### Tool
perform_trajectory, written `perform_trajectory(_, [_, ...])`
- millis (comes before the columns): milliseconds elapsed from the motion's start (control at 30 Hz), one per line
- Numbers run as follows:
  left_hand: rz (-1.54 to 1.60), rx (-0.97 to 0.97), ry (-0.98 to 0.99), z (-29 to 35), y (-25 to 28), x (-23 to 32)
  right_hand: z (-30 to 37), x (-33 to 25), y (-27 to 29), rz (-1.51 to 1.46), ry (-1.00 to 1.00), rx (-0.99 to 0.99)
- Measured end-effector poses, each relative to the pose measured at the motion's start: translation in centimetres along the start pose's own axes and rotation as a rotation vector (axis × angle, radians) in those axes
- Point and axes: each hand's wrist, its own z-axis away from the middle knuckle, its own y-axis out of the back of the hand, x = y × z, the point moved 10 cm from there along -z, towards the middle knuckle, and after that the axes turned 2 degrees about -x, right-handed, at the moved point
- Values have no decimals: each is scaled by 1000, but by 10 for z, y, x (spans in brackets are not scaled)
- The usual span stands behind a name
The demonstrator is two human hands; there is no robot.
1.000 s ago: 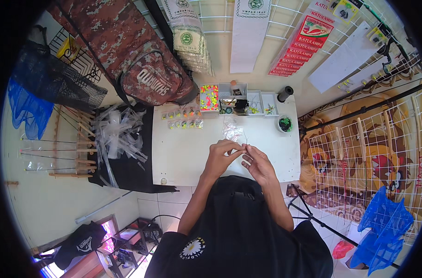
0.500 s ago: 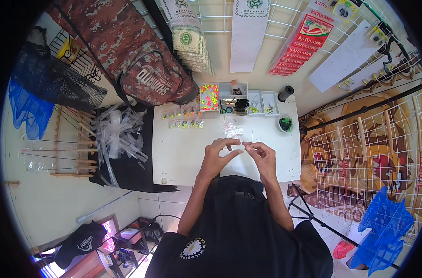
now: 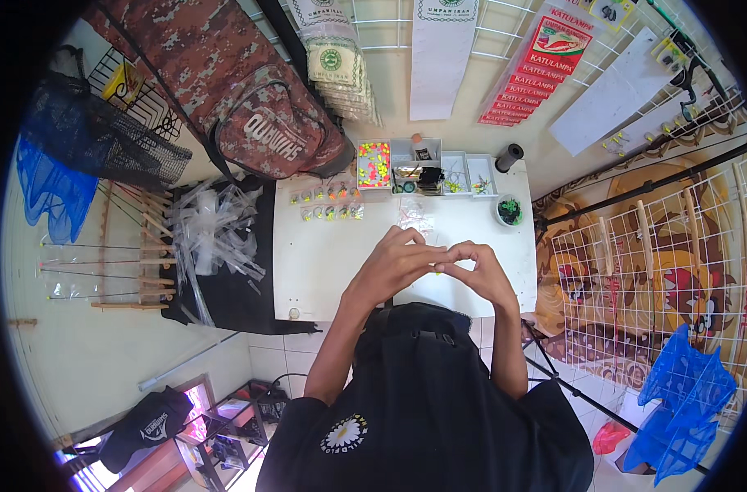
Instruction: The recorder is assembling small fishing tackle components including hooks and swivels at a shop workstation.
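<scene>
My left hand [image 3: 396,269] and my right hand [image 3: 484,275] meet at their fingertips above the near part of the white table [image 3: 328,283]. Both are closed in a pinch, thumbs and forefingers touching. A tiny yellow-green piece [image 3: 437,273] peeks out just below the joined fingertips; its kind is too small to tell, and fingers hide whatever else is pinched there. Beyond my hands, small clear plastic packets [image 3: 416,215] lie on the table. Two rows of packets with small bright pieces [image 3: 331,211] lie to the left.
Along the back stand a box of pink and yellow beads [image 3: 374,193], white trays [image 3: 482,194] with thin wire-like pieces, a small bottle [image 3: 422,152] and a black cylinder [image 3: 509,157]. A potted plant [image 3: 510,211] stands at right. Plastic strips [image 3: 214,238] lie on black cloth at left.
My hands have come together, the left moving right over the right fingertips. The yellow-green piece now shows beneath them. The thin strands beyond my right hand no longer show.
</scene>
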Motion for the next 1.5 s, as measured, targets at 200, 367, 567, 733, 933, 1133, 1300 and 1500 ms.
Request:
perform_trajectory(200, [0,14,10,0,3,-1,0,-8,-3,-37,-37,-93])
perform_trajectory(367, [28,40,80,2,6,-8,0,-8,5,-3,-5,-58])
perform_trajectory(567, [-43,27,137,4,7,-15,1,-15,8,166,-27,-35])
perform_trajectory(733, [-45,42,136,6,6,-20,2,-14,2,201,-42,-85])
perform_trajectory(933, [-126,-38,121,3,7,-13,4,-16,7,208,-40,-51])
perform_trajectory(1133, [-156,-49,124,7,3,-18,2,-18,5,235,-11,-51])
perform_trajectory(1300, [-154,-82,220,7,5,-24,0,-13,9,266,-27,-12])
perform_trajectory(1500, [-136,-101,198,10,3,-28,-1,-22,12,305,14,63])
